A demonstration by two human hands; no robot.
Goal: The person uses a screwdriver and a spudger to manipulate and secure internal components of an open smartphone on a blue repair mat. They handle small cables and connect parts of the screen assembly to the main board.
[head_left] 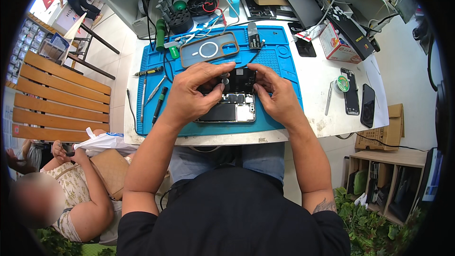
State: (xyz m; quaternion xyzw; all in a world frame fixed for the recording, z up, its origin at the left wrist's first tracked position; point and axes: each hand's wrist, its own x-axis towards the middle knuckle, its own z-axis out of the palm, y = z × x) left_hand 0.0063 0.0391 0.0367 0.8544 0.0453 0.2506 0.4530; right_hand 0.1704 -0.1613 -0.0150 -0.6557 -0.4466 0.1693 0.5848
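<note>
An opened phone [225,112] lies on the blue repair mat [275,118], its battery and circuit parts bare. Its dark screen panel [242,81] stands raised along the far side of the body. My left hand [192,90] is closed on a small grey screwdriver [226,84], held upright between thumb and fingers over the phone. At the panel's right edge, my right hand [275,92] pinches it between thumb and fingers. Beyond both hands rests a phone case [208,50] with a white ring. The screwdriver's tip is too small to make out.
Left on the mat lie a black-handled screwdriver [160,104] and tweezers [156,89]. A tool holder [180,20] and blue bottle [234,2] stand behind. Phones [368,105] and a green-lidded tin [342,83] are at right. A seated person [90,194] is left of me.
</note>
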